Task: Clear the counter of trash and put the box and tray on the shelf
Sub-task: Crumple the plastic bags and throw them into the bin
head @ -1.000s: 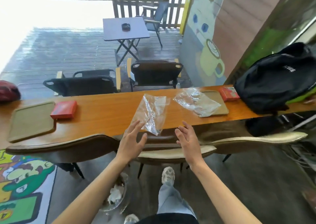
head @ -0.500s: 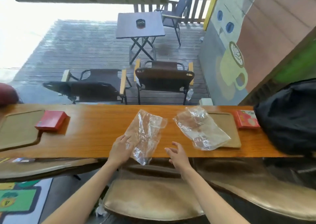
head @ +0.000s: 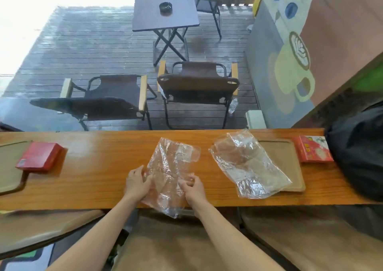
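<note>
A crumpled clear plastic bag (head: 170, 167) lies on the wooden counter (head: 99, 179), its lower end hanging over the near edge. My left hand (head: 137, 180) pinches its left edge and my right hand (head: 192, 184) pinches its right side, fingers curled into the film. A second clear plastic bag (head: 246, 163) lies to the right, partly over a brown tray (head: 294, 163). A red box (head: 314, 151) sits beyond that tray. At the far left another red box (head: 39, 156) rests on another brown tray (head: 8, 167).
A black backpack (head: 360, 156) fills the counter's right end. Tan chair backs (head: 207, 241) stand between me and the counter. Beyond the counter are two folding chairs (head: 196, 88), a small folding table (head: 164, 9) and a water bottle (head: 233, 106) on the deck.
I have moved closer to the counter. Both hands went from hovering open near the middle bag to gripping it, left hand first, then the right.
</note>
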